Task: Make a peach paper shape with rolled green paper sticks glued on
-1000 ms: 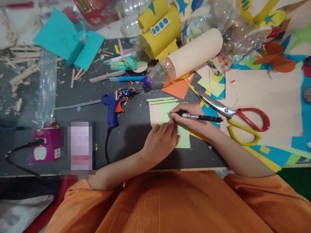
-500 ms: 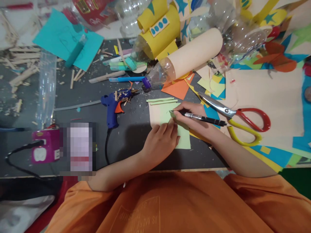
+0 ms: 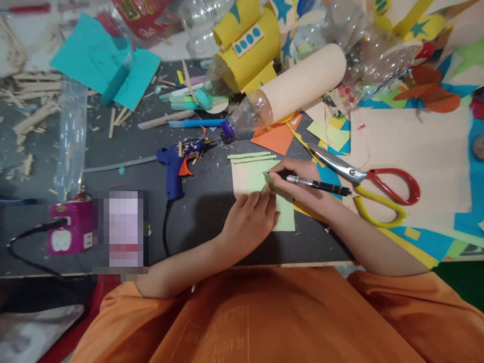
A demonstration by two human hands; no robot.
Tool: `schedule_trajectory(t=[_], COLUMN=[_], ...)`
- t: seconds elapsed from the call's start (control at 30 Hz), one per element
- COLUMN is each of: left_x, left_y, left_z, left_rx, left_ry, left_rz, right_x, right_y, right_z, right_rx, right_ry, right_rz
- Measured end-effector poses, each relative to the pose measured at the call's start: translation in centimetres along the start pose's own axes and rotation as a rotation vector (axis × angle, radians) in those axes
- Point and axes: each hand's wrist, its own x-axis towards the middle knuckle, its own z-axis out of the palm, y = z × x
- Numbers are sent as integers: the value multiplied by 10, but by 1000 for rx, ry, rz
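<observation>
My right hand (image 3: 297, 176) pinches a black pen (image 3: 317, 184), its tip touching a light green sheet of paper (image 3: 285, 214). A short, thin dark line shows on the sheet near the tip. Pressing the same sheet from below, my left hand (image 3: 250, 217) lies with its fingers extended and slightly bent. Under the green sheet a pale peach piece (image 3: 239, 179) peeks out at the left. Thin green strips (image 3: 251, 157) lie along the top edge. To the right of my right hand are scissors (image 3: 355, 171) with one red and one yellow handle.
A blue glue gun (image 3: 174, 164) lies left, its cable running toward me. Beyond my hands rests a bottle wrapped in peach paper (image 3: 306, 83), near a yellow-wrapped bottle (image 3: 251, 50). Wood scraps (image 3: 36, 103), a purple box (image 3: 70, 228) and a blurred-out rectangle (image 3: 124, 227) are farther left.
The thin dark line by the pen tip looks slightly longer. Both hands stay in nearly the same place; the whole view has shifted very slightly.
</observation>
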Motion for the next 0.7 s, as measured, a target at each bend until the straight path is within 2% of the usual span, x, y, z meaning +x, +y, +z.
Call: schedule_trajectory(t=[0.1,0.3,0.53,0.7], left_x=[0,1,1,0], left_y=[0,0,0,0], left_z=[1,0,0,1], left_rx=[11,29,17,12], left_ry=[13,22,50,42], left_rz=[2,2,2,6], right_x=[0,0,3,2], right_y=[-1,0,4,6], right_z=[0,-1,-3,-3], right_rx=[-15,-38,-27,-56], right_ry=[-26,140,34,87], right_rz=[23,8,6,-3])
